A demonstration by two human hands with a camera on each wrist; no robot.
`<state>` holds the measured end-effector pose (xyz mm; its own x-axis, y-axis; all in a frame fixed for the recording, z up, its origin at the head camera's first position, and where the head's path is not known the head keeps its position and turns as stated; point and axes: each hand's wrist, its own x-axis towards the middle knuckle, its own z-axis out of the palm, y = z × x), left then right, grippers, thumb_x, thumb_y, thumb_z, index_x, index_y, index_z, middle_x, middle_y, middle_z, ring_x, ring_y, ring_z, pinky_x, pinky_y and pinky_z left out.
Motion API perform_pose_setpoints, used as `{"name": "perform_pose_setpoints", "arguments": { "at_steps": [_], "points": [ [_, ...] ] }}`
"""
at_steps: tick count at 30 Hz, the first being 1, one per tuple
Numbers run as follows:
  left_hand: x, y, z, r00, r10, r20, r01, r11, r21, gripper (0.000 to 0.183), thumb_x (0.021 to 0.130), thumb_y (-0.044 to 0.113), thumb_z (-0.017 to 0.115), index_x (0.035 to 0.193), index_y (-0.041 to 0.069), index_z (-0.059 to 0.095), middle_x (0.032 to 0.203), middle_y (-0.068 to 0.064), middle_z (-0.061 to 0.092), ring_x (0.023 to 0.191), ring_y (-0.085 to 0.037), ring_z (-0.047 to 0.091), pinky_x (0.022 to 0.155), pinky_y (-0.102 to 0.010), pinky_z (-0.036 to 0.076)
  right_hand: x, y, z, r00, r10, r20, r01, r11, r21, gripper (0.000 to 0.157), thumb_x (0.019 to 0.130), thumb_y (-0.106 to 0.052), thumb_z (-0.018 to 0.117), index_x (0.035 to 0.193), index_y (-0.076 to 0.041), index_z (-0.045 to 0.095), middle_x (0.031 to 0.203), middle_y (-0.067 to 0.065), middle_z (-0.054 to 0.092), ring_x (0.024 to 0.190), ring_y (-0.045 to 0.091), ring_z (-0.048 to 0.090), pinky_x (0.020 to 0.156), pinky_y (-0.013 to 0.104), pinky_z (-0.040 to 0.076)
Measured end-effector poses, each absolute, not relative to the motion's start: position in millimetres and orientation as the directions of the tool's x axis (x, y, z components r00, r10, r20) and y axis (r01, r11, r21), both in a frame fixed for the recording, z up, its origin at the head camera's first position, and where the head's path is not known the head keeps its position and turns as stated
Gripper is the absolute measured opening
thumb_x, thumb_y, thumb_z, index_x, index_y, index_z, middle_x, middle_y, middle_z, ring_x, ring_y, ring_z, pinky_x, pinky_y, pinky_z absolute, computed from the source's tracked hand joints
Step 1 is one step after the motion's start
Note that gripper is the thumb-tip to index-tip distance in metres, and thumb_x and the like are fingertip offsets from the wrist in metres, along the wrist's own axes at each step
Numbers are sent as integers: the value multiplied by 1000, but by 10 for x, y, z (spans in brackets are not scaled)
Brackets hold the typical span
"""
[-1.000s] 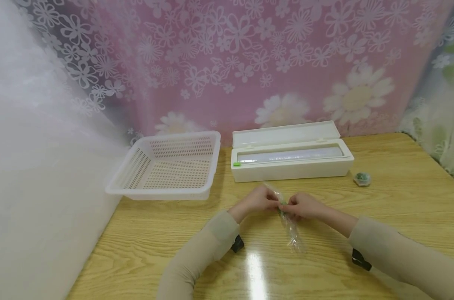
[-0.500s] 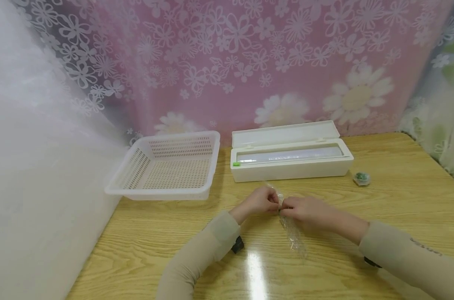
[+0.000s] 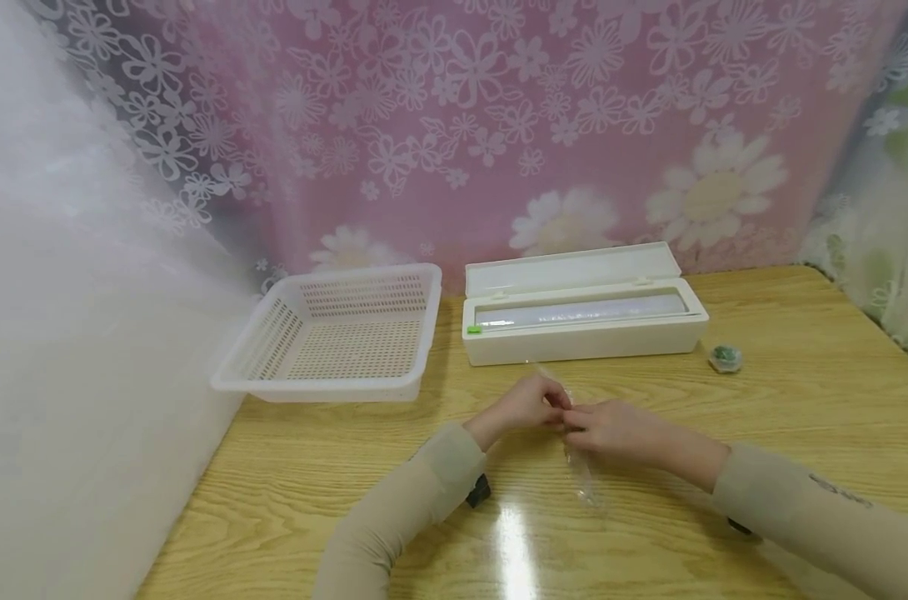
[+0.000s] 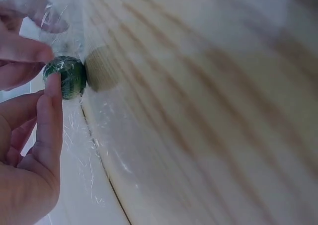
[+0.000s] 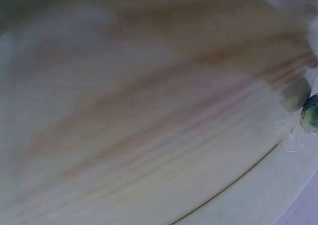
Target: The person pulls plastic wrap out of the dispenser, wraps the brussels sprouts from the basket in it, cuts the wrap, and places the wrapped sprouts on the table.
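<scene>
Over the table, my left hand (image 3: 527,403) and right hand (image 3: 617,429) meet at a small round thing (image 4: 73,76), dark green with lighter streaks, wrapped in clear cling film (image 3: 583,483). In the left wrist view, the left fingers pinch it from below while the right hand (image 4: 20,51) holds the film at its upper side. Loose film trails toward the table's front and sticks out behind the hands. In the head view the fingers hide the green thing. Only its edge (image 5: 310,114) enters the right wrist view, just above the table surface.
A white perforated basket (image 3: 322,383) stands at the back left. Beside it, a white cling film box (image 3: 585,342) has its lid raised, showing the roll (image 3: 581,312). A small film-wrapped green piece (image 3: 725,358) lies right of the box on the wooden table (image 3: 274,517).
The right hand has turned so its back faces up and now covers the green piece visible between the fingers earlier. Both hands have shifted slightly right. Basket and box stay put.
</scene>
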<state>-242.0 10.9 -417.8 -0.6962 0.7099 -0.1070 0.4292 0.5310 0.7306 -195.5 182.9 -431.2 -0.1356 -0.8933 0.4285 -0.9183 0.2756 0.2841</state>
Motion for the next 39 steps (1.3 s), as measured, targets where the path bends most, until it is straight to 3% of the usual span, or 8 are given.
{"name": "perform_pose_setpoints", "arguments": {
  "at_steps": [4, 9, 11, 14, 19, 24, 35, 39],
  "points": [
    [-2411, 114, -4202, -695, 709, -121, 401, 522, 753, 5, 82, 3, 62, 84, 5, 66, 77, 4, 63, 62, -3, 53, 55, -15, 44, -1925, 1854, -4306, -253, -828, 500, -943, 326, 63, 38, 97, -17, 29, 78, -9, 62, 78, -2, 56, 69, 8, 56, 57, 16, 45],
    [-2420, 109, -4175, -684, 722, -102, 482, 553, 679, 12, 79, 2, 63, 90, 6, 68, 87, 3, 64, 76, -4, 55, 62, -14, 43, -1902, 1890, -4273, -602, -701, 381, -797, 507, -327, 12, 82, -3, 58, 78, -15, 60, 76, -8, 57, 67, 4, 51, 55, 20, 44],
    [-2425, 109, -4162, -675, 732, -96, 526, 568, 633, 18, 76, 1, 64, 93, 7, 68, 91, 3, 63, 81, -4, 54, 65, -13, 42, -1904, 1897, -4259, -708, -638, 304, -698, 567, -437, 14, 79, 1, 60, 80, -14, 61, 78, -6, 59, 68, 4, 52, 56, 22, 44],
    [-2431, 118, -4166, -666, 739, -104, 546, 577, 608, 26, 72, -1, 66, 96, 7, 67, 95, 3, 63, 82, -4, 54, 64, -13, 42, -1917, 1913, -4252, -785, -572, 238, -596, 592, -543, 12, 81, 0, 60, 82, -12, 62, 80, -3, 62, 71, 5, 53, 58, 23, 45],
    [-2414, 168, -4177, -679, 724, -122, 518, 590, 620, 24, 68, 11, 77, 89, 11, 67, 83, 9, 60, 73, -2, 53, 62, -14, 42, -1954, 1956, -4263, -851, -506, 140, -461, 592, -661, 3, 83, -8, 61, 81, -9, 60, 80, -2, 60, 71, 9, 55, 59, 23, 46],
    [-2377, 228, -4160, -693, 716, -84, 568, 615, 547, 21, 66, 21, 79, 81, 16, 64, 74, 14, 56, 68, -1, 50, 59, -13, 40, -1970, 1976, -4253, -900, -434, 34, -336, 643, -688, 11, 83, -13, 62, 78, -6, 55, 68, -3, 53, 58, 9, 45, 49, 23, 41],
    [-2396, 315, -4163, -702, 708, -81, 589, 641, 492, 15, 73, 26, 73, 82, 16, 67, 74, 13, 57, 67, -2, 50, 58, -13, 39, -2045, 2117, -4162, -852, -523, 34, -347, 515, -784, 15, 77, -11, 67, 89, -6, 60, 85, 0, 58, 77, 11, 55, 65, 26, 48],
    [-2391, 326, -4148, -696, 712, -99, 587, 642, 493, 17, 75, 24, 72, 88, 14, 68, 78, 12, 59, 70, -2, 50, 60, -14, 39, -2079, 2122, -4204, -811, -573, 117, -448, 480, -754, 11, 78, -11, 68, 86, -10, 61, 84, -3, 59, 78, 9, 55, 67, 27, 47]
  ]
}}
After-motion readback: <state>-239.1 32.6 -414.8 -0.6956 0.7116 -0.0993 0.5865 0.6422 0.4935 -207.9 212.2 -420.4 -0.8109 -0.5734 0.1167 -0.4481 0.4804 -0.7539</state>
